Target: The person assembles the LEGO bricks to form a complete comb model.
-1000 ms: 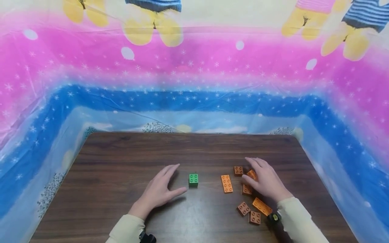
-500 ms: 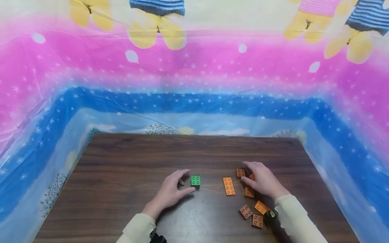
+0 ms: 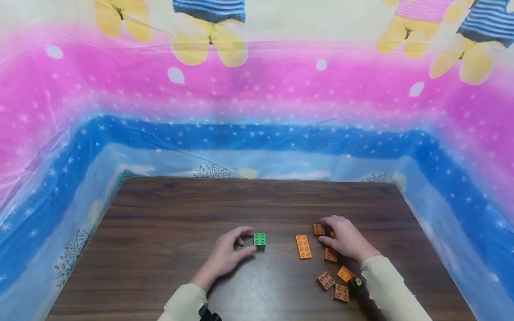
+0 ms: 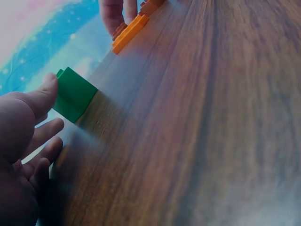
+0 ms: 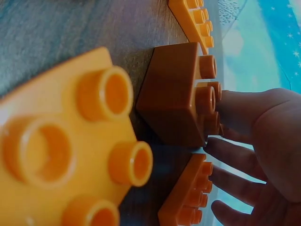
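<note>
A green two-by-two toy brick (image 3: 259, 240) stands upright near the middle of the table. My left hand (image 3: 227, 253) lies to its left, index finger and thumb curved apart at the brick's far and near left corners. In the left wrist view, the thumb overlaps the green brick (image 4: 74, 96); a firm grip is not visible. My right hand (image 3: 347, 238) hovers over the right cluster, index finger and thumb parted beside a brown brick (image 3: 319, 229). Its palm partly hides an orange brick. A nearer brown brick (image 5: 169, 94) stands before that hand in the right wrist view.
A flat orange two-by-four brick (image 3: 303, 246) lies between the hands. Nearer me are two brown bricks (image 3: 325, 280) (image 3: 341, 293) and an orange brick (image 3: 345, 273), partly behind the right wrist camera. A patterned cloth (image 3: 257, 102) surrounds the dark wooden table (image 3: 160, 223).
My left hand has moved right to the green brick, its fingers drawing in. My right hand's fingers have lowered and closed in somewhat toward the far brown brick. The view has shifted slightly.
</note>
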Demonstrator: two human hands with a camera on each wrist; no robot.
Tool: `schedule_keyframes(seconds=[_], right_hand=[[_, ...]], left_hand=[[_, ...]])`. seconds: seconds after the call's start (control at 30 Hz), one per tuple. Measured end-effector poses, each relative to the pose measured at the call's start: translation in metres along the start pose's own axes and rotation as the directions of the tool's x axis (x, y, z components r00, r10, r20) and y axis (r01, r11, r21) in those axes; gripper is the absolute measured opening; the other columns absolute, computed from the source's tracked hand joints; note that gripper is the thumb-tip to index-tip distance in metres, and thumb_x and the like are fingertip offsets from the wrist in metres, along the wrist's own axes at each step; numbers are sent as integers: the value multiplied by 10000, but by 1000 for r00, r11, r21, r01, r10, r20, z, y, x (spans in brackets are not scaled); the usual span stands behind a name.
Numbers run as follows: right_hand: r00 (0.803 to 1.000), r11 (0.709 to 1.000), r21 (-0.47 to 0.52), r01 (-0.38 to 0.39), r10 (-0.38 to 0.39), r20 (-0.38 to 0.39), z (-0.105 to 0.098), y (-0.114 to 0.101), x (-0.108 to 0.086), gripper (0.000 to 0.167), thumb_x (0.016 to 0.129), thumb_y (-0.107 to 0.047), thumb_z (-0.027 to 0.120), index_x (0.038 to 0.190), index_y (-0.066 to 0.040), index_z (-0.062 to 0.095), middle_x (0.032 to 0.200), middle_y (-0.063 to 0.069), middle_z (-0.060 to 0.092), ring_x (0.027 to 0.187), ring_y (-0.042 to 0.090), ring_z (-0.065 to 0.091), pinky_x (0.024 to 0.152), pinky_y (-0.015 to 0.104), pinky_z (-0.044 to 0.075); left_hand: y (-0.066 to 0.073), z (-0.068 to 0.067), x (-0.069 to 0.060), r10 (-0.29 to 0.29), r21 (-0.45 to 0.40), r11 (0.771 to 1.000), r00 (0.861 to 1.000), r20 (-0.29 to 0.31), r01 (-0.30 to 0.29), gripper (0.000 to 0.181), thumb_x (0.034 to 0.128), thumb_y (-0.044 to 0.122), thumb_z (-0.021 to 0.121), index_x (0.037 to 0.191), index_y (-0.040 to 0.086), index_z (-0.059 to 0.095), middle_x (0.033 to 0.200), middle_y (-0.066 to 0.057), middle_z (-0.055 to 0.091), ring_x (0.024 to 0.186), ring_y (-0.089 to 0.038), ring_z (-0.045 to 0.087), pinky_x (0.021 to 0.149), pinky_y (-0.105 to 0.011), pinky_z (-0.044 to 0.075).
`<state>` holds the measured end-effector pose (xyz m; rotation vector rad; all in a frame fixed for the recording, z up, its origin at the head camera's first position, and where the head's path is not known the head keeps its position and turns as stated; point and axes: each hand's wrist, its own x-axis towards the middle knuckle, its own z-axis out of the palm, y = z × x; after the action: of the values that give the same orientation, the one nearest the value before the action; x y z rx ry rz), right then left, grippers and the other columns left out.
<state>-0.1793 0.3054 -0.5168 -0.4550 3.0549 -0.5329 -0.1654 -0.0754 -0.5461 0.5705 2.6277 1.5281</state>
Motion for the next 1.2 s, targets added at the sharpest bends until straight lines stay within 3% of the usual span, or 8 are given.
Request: schedule_keyframes(seconds=[0.47, 0.87, 1.2], right_hand=[[1000, 1000, 5, 24, -24, -9, 6, 5, 0, 398, 946, -217, 811, 1286, -39, 708, 1199, 114, 718, 1124, 307, 674, 945, 537, 554], [999, 997, 64, -52, 52, -8, -1, 1, -2, 391, 959, -217, 798, 1303, -58, 701, 1232, 124, 724, 1131, 307, 685, 927, 533, 568], [998, 990, 137, -44, 50, -38, -5, -1, -5, 368, 975, -230, 780, 1307, -92, 702, 1222, 93, 726, 1021, 208, 688, 827, 454, 587]], left_hand=[[-2, 2, -2, 0, -6, 1000, 1000, -7, 0, 400, 964, 267, 789, 1330, 137, 695, 1228, 63, 735, 952, -156, 649, 900, -356, 502], [0, 2, 0, 9, 20, 1000, 1000, -3, -9, 391, 953, 245, 802, 1326, 182, 703, 1214, 87, 735, 946, -147, 636, 877, -372, 495], [-1, 3, 0, 18, 56, 998, 1000, -24, -17, 353, 948, 264, 806, 1289, 234, 723, 1188, 98, 737, 934, -122, 620, 867, -350, 481]])
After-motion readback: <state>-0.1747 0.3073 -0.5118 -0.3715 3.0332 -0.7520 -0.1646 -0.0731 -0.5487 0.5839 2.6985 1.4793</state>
